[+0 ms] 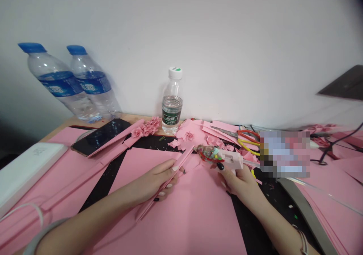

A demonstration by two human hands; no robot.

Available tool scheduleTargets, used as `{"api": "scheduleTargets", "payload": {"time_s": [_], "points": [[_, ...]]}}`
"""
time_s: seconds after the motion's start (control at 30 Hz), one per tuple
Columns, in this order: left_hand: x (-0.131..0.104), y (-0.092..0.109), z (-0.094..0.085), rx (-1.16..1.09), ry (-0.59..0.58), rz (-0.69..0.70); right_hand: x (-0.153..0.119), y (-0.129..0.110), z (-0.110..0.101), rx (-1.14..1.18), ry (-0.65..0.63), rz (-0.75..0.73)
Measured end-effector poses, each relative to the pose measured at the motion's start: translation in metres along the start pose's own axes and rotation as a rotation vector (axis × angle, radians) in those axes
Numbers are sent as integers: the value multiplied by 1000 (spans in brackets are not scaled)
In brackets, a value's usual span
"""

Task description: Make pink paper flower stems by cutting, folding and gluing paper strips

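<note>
My left hand [161,181] is closed around a narrow folded strip of pink paper [181,159], which slants up to the right. In my right hand [236,181] is a white hot glue gun [232,158], its front end crusted with coloured residue. The gun's nozzle points left and lies close to the strip's upper end; whether they touch I cannot tell. Under both hands spreads a large pink paper sheet [181,224]. Just beyond the strip lies a small pink paper flower [189,135] among cut pink scraps.
A small water bottle [172,109] stands against the wall, with two larger bottles [95,81] leaning at the left. A phone [102,136], a white box-shaped device [31,172] and a stem of paper flowers [146,128] lie leftward. Scissors [246,138] rest at the right near a blurred patch.
</note>
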State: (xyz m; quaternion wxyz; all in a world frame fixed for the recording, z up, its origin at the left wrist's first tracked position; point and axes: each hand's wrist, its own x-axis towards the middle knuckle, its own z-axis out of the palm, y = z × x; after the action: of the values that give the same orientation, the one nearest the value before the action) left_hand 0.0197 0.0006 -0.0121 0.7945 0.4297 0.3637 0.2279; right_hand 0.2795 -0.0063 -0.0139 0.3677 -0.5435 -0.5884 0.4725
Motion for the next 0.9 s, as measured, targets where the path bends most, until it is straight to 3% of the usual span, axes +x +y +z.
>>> {"api": "scheduleTargets", "payload": {"time_s": [0.37, 0.67, 0.9], "points": [[-3, 6, -4, 35, -16, -51, -3, -15, 2, 117, 179, -4], [-4, 4, -4, 34, -7, -35, -5, -14, 1, 182, 170, -22], [-1, 4, -5, -149, 21, -45, -5, -14, 1, 188, 136, -46]]}}
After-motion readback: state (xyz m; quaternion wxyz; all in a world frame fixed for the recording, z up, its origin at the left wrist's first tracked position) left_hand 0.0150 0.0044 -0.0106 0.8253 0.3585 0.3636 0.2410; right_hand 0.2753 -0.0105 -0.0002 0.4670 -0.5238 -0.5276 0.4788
